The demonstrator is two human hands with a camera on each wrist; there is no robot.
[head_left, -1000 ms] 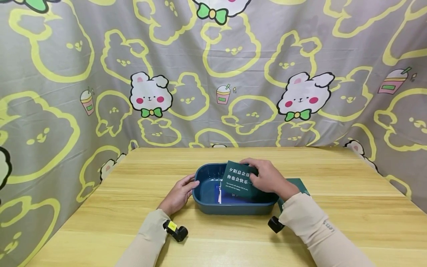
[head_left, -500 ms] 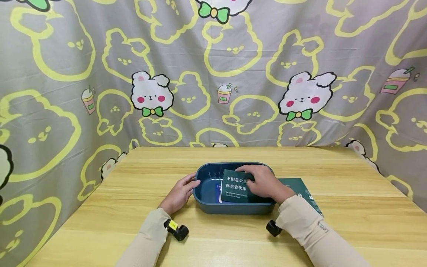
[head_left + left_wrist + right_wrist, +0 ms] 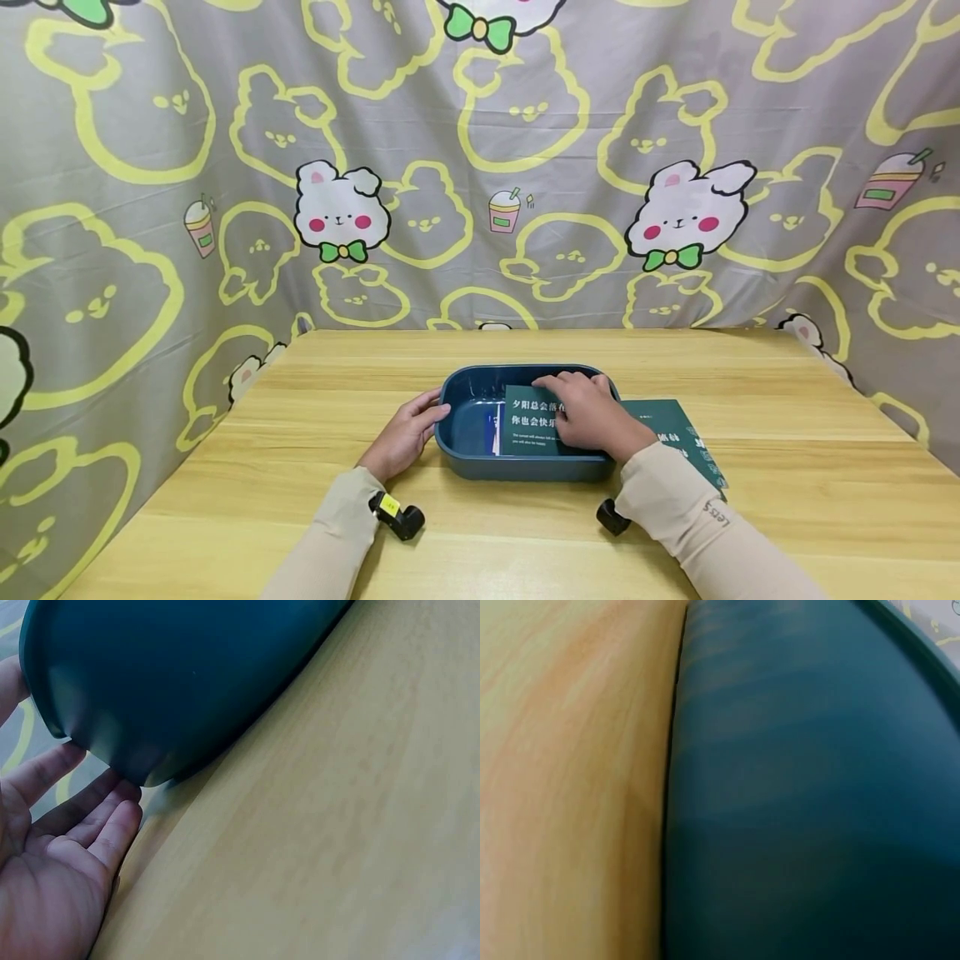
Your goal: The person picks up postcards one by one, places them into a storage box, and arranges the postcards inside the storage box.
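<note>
A dark blue-green oblong plastic basin [image 3: 525, 469] stands on the wooden table. At its left end my left hand [image 3: 402, 433] holds it, thumb over the rim and fingers along the outer wall. The left wrist view shows these fingers [image 3: 112, 832] nearly straight against the wall. My right hand [image 3: 588, 412] reaches into the basin and holds a green card [image 3: 528, 429] printed with white Chinese text. Its index finger lies at the card's top edge. Under the card, a blue printed piece [image 3: 490, 433] with a white edge shows. The right wrist view has only the basin's wall [image 3: 780, 750].
Right of the basin, green printed sheets [image 3: 660, 412] with white lettering lie on the table [image 3: 300, 433], partly behind my right forearm. A grey curtain [image 3: 435, 125] with cartoon bears hangs beyond the table's far edge and along both sides.
My right hand has lowered the green card further into the basin, and the card has straightened from its tilt. The left hand keeps its place at the basin's end.
</note>
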